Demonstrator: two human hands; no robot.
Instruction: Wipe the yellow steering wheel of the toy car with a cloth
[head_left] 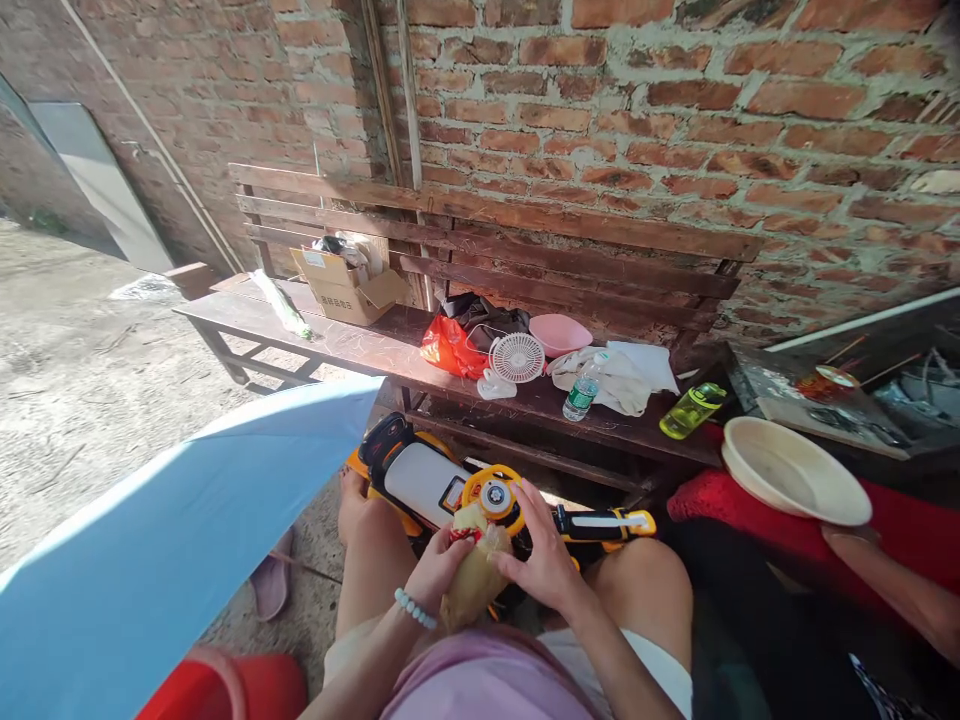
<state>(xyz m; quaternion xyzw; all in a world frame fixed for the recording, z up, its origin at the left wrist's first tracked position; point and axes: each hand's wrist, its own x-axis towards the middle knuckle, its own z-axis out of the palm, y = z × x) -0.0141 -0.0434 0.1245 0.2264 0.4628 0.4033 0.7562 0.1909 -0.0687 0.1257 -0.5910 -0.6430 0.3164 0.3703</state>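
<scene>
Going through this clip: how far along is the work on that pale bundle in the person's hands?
Done: nothing clearly finished; the pale bundle sits above the yellow-and-black device on the lap. In hand: the left hand grips it, and the right hand, fingers spread, is against its side. Left: the red binding remains on it.

Pale wrapped bundle [474, 585]; tilted, red at top

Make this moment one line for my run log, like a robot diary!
left hand: holds pale bundle | right hand: touches bundle | beneath: yellow-and-black plastic gadget
</scene>
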